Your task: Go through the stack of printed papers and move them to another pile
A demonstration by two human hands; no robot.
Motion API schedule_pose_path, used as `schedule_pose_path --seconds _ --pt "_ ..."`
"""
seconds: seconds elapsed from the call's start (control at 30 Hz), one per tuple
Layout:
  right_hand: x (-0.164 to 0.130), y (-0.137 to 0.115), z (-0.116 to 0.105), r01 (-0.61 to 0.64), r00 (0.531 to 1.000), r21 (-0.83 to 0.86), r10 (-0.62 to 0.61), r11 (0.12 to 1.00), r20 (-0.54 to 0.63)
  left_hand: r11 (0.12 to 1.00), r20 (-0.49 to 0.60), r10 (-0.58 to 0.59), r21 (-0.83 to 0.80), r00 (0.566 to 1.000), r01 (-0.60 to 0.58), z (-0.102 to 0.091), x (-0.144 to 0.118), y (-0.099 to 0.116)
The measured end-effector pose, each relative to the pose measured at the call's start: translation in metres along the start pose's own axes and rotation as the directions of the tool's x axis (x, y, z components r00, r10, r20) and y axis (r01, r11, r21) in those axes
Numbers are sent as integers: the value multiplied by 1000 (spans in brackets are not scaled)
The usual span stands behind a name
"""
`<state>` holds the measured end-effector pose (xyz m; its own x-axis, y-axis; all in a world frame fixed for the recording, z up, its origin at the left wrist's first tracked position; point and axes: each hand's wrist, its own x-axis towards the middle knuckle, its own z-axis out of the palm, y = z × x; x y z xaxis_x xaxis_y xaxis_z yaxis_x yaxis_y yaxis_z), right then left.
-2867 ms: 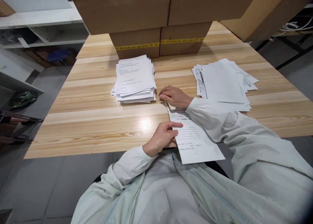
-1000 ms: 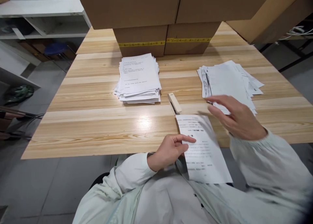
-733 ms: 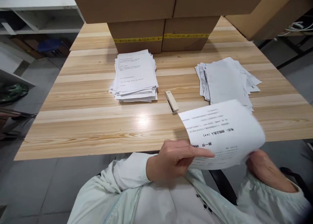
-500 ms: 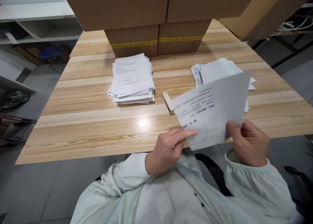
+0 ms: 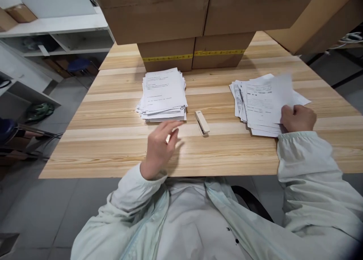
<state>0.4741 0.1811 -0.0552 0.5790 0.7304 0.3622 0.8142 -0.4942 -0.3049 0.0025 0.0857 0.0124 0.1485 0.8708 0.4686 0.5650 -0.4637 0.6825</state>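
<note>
Your view of the cardboard boxes [image 5: 198, 21] is cut off at the top edge, so their full height and count cannot be read; they stand at the far end of the desk [image 5: 113, 146], well beyond your fingers, and block everything behind them. A further box [image 5: 306, 21] at the far right is also cropped. The print on every sheet is too small and blurred to make out.

The desk's near edge is partly hidden by your sleeves and jacket. To the left of the desk, shelving [image 5: 56, 36] and dark clutter on the floor are only partly in frame and hard to identify.

The left stack of papers [image 5: 163, 95] lies just beyond your left hand [image 5: 159, 148], close to the fingertips but apart from them. That hand hovers over the bare desk, fingers loosely spread and holding nothing; its motion blur leaves the fingertip outlines soft.

The right stack of papers [image 5: 255, 105] is fanned and untidy. Your right hand [image 5: 297, 118] rests at its near right corner, fingers curled onto the top sheet [image 5: 266, 99], which lies on the stack with its right part lifted slightly. Whether the thumb goes under the sheet cannot be told; the knuckles cover the contact.

The stapler [image 5: 202, 122] lies flat between the two stacks, just right of your left fingers, touched by neither hand.
</note>
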Motion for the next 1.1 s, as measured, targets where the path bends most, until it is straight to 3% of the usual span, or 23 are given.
schedule_pose_path --seconds 0.07,0.13,0.2,0.27,0.33,0.4,0.5,0.6,0.7,0.83,0.97,1.1 --pt "-6 -9 -8 -186 982 -139 181 973 -49 988 -58 47 146 997 -38 -9 23 -20" --pt "-17 -25 -23 -207 973 -172 185 963 -135 972 -69 77 226 995 -60 -14 47 -40" --pt "-31 -46 -45 -36 987 -73 24 997 -159 957 -34 82 281 996 -69 -13 68 -59" --pt "-48 -73 -68 180 979 164 -159 970 -131 951 -5 49 306 999 -45 -7 85 -75" --pt "-66 -108 -85 311 945 470 -323 826 -58 954 25 -21 300 999 13 2 96 -90" --pt "-79 -146 -91 311 868 693 -491 651 72 956 74 -124 275 989 100 12 104 -102" --pt "-90 -204 -74 247 708 807 -669 536 228 955 104 -232 215 967 206 22 107 -116" --pt "-95 -249 -40 176 623 810 -700 560 349 965 69 -226 152 972 213 24 104 -121" --pt "-99 -273 -11 102 606 808 -680 580 412 971 46 -218 108 975 212 19 101 -119" --pt "-102 -279 -2 189 627 802 -698 567 346 965 21 -253 70 967 251 11 100 -114" --pt "-102 -279 -9 274 613 772 -723 573 319 943 67 -211 278 975 185 8 101 -104" --pt "-100 -281 -8 225 586 786 -724 577 364 845 154 -233 520 960 122 4 105 -92"
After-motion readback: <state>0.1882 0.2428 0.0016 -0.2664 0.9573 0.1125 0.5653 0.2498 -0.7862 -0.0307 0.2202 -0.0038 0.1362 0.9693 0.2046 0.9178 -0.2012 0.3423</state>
